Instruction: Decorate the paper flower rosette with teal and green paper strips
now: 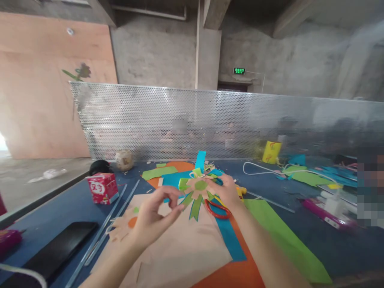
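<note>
Paper flower (201, 185) — green tails (195, 209) downward

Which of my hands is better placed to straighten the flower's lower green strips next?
Probably your left hand: its thumb is beside the green strips, while your right hand holds the paper flower.

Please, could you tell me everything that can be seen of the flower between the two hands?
The flower looks made of paper: a round green centre, beige petals around it, and green strips behind. One forked strip, edged in blue, points downward; a green loop shows at the left. A blue strip rises above; I cannot tell if it is attached. Its front faces the camera, over the beige sheet. The right hand pinches its right side; the left hand is at its lower left.
</note>
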{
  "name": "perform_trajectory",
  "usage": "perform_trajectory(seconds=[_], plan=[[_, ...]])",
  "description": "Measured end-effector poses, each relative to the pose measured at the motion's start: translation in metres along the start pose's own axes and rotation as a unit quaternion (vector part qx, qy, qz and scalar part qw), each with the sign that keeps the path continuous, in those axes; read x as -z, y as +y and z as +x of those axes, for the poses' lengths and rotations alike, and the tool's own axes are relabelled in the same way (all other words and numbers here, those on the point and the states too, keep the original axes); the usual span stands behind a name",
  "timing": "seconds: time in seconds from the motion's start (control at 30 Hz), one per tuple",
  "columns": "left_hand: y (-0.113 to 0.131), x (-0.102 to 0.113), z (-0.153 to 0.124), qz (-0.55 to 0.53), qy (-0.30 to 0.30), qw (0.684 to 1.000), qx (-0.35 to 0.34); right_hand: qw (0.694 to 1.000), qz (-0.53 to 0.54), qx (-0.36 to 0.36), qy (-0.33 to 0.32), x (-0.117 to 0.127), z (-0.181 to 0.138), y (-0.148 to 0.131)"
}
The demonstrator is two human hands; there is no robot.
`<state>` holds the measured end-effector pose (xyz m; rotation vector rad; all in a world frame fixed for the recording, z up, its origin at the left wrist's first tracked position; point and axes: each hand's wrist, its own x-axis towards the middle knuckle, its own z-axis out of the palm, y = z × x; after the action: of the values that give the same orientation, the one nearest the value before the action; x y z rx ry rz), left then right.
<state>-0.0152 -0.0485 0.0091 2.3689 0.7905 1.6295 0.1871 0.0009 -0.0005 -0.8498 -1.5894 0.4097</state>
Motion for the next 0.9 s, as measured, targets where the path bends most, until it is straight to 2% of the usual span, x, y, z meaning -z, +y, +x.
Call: perform_trajectory(seconds=[0.03,0.1,0.17,0.23,0.33,0.47,0.9], plan=[[-0.003,0.002,0.002,0.071,0.056,0.995,-0.037,1.000,-0.001,0.009,-0.011,-0.001,-0.001,-0.002],[-0.008,0.003,0.005,0.172,0.085,0.974,-0.118,0.999,-0.002,0.032,-0.041,-0.004,-0.004,-0.005],[-0.010,0.002,0.006,0.216,0.058,0.957,-0.183,0.995,-0.004,0.057,-0.077,-0.007,-0.007,-0.008],[-0.010,0.000,0.005,0.218,0.030,0.951,-0.218,0.991,-0.009,0.074,-0.111,-0.009,-0.009,-0.011],[-0.010,0.000,0.004,0.209,0.029,0.951,-0.225,0.986,-0.019,0.076,-0.144,-0.011,-0.013,-0.015],[-0.014,0.002,0.005,0.242,0.044,0.940,-0.235,0.986,-0.018,0.061,-0.156,-0.011,-0.015,-0.018],[-0.021,0.009,0.003,0.330,-0.024,0.891,-0.312,0.983,-0.009,0.046,-0.176,-0.015,-0.017,-0.013]])
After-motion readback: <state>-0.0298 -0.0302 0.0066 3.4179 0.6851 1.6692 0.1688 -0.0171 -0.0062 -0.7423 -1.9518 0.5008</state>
